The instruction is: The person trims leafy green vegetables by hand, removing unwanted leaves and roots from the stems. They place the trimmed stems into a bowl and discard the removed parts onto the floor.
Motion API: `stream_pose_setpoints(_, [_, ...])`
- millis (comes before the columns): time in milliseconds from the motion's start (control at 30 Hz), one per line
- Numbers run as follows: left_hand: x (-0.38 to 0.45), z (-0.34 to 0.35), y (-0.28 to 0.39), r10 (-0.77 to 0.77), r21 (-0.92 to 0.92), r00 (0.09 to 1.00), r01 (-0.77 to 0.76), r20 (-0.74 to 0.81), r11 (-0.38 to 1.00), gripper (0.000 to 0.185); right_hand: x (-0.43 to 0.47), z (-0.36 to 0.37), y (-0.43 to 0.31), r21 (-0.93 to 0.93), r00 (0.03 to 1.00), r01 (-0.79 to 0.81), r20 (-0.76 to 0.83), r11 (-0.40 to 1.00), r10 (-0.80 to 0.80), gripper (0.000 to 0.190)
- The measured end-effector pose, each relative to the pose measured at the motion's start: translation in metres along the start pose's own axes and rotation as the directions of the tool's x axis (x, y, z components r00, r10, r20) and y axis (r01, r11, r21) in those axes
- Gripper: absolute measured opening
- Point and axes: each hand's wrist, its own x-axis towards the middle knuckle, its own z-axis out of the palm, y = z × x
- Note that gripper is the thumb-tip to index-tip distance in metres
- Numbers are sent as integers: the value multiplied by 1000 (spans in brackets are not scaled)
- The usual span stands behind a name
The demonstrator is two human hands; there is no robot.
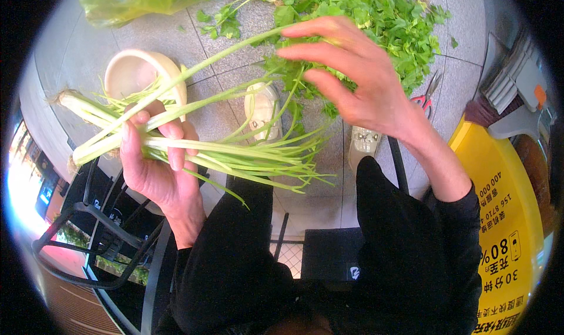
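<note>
My left hand (pixel 163 158) is wrapped around a bunch of celery stalks (pixel 238 152), with the rooted ends pointing left and the thin, mostly leafless ends fanning right. One longer stalk (pixel 220 57) rises from the bunch toward my right hand (pixel 352 66). The fingers of that hand are spread and slightly blurred; whether a fingertip touches the stalk's end is unclear. Behind the right hand, a large heap of green celery leaves (pixel 396 39) lies on the floor. Past my left hand stands a cream bowl (pixel 145 55) holding trimmed stalks (pixel 161 90), partly hidden by the bunch.
A yellow-green plastic bag (pixel 128 4) lies at the far left on the grey tiled floor (pixel 211 101). Red-handled scissors (pixel 425 99) rest right of the leaves. A yellow printed board (pixel 506 194) and a broom head (pixel 491 108) stand at right, a black metal-framed chair (pixel 99 220) at left.
</note>
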Motion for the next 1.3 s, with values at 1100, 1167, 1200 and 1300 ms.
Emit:
stream_pose_setpoints(1100, [7,-9,-1,-45,-34,993,49,107,998,23,21,15,24,538,899,-230,437,811,-35,12])
stream_pose_setpoints(1167, [8,-11,2,-54,-82,993,63,109,995,23,20,13,25,556,884,-298,468,776,4,14])
stream_pose_setpoints(1200, [9,-13,4,-67,-69,991,75,113,995,23,18,11,24,549,865,-365,498,752,56,16])
stream_pose_setpoints(1300, [10,-17,5,-60,-70,995,66,75,995,22,13,-1,24,423,634,-690,745,587,207,25])
